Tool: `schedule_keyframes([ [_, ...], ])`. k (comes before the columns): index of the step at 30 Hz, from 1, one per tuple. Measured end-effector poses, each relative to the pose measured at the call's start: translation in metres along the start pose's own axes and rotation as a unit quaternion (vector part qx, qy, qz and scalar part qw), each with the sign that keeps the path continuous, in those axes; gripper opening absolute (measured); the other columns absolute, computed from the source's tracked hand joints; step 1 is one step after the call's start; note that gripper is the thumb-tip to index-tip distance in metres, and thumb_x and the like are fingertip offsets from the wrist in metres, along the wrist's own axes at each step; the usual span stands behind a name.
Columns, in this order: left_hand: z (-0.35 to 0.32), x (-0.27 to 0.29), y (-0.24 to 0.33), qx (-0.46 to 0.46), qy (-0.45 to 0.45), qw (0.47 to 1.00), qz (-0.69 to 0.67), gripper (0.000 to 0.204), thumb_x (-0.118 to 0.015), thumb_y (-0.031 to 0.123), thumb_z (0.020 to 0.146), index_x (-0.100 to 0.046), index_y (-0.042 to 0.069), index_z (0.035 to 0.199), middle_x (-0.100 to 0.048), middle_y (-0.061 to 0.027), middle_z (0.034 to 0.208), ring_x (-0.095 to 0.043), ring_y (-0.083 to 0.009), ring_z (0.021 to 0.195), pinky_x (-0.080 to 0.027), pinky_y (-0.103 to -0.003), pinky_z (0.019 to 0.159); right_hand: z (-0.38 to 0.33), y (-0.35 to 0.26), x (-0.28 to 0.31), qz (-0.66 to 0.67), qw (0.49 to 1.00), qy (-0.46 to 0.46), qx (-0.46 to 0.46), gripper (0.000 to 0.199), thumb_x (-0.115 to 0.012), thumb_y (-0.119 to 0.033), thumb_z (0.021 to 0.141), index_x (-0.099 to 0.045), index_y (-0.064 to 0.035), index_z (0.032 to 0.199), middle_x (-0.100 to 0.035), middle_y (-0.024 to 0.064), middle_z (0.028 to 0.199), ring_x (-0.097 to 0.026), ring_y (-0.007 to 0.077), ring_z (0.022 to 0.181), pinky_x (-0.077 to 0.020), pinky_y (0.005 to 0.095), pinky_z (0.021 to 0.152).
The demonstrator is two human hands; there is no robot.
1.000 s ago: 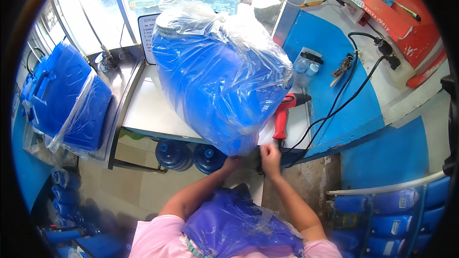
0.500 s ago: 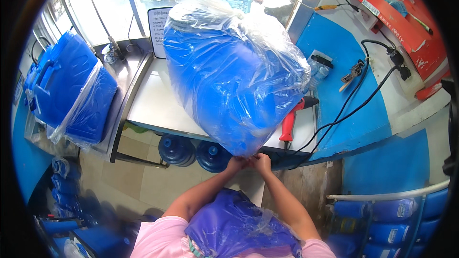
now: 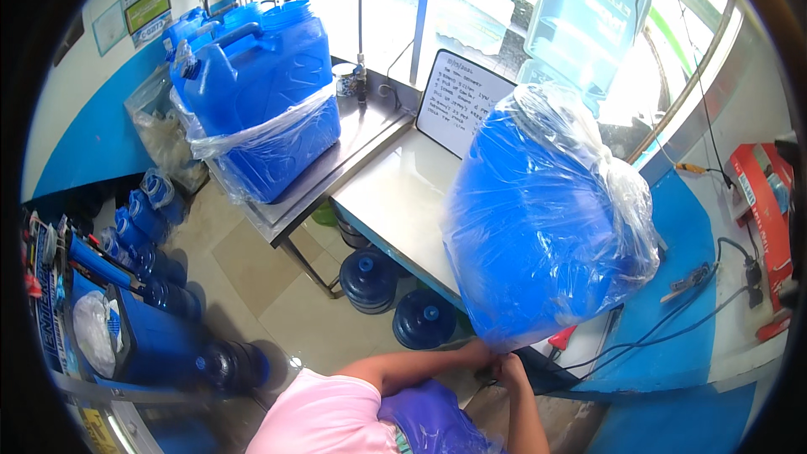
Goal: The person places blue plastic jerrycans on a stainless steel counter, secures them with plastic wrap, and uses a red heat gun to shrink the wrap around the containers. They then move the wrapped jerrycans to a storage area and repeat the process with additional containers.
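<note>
A large blue container [image 3: 538, 227] stands on the white counter, wrapped in a clear plastic bag [image 3: 618, 172] whose bunched part is at the upper right. At the container's near lower corner, my left hand [image 3: 479, 355] and my right hand [image 3: 508, 367] are close together. Their fingers look closed on the edge of the plastic bag; the exact grip is small and partly hidden. Behind the container's near side lies a red tool [image 3: 561, 340], mostly covered from sight.
A handwritten whiteboard [image 3: 461, 101] leans by the window. Blue jugs [image 3: 261, 92], partly in plastic, stand on the steel counter [image 3: 370, 130] at left. Round water bottles [image 3: 368, 282] sit on the floor under the white counter [image 3: 403, 193]. Black cables [image 3: 656, 343] cross the blue surface at right.
The view has swung left, so the counter and wrapped container appear farther right. Both hands stay together at the container's near lower corner.
</note>
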State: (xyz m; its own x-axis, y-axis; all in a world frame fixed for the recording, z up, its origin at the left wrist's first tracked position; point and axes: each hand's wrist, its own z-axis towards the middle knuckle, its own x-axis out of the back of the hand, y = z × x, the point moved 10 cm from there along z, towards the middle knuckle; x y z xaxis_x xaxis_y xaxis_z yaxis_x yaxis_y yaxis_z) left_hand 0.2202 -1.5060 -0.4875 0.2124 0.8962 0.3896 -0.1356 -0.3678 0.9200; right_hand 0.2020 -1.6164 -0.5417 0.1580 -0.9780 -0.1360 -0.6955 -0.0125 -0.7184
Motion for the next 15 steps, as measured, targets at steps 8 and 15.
schedule_keyframes([
  [8,-0.008,-0.048,-0.033,0.01,-0.341,0.905,0.256,0.04,-0.06,0.034,0.086,-0.064,0.007,0.116,-0.067,-0.0209,0.105,-0.065,-0.0344,0.093,-0.05,-0.045,0.08,-0.063,-0.086,-0.004,-0.709,0.685,0.055,0.159,0.023,-0.059,-0.025,0.088,-0.071,-0.0052,0.09,-0.069,0.0187,0.086,-0.067,0.0353,0.081,-0.0517,0.044,0.071],
  [15,-0.038,0.144,0.108,-0.059,-0.407,0.886,0.214,0.023,-0.055,0.017,0.087,-0.073,0.003,0.09,-0.07,-0.0133,0.088,-0.067,-0.0286,0.078,-0.051,-0.041,0.071,-0.335,-0.398,-0.058,-0.569,0.502,0.407,0.509,0.025,-0.057,-0.021,0.094,-0.053,-0.0014,0.08,-0.056,0.0171,0.07,-0.056,0.038,0.064,-0.042,0.0474,0.057],
])
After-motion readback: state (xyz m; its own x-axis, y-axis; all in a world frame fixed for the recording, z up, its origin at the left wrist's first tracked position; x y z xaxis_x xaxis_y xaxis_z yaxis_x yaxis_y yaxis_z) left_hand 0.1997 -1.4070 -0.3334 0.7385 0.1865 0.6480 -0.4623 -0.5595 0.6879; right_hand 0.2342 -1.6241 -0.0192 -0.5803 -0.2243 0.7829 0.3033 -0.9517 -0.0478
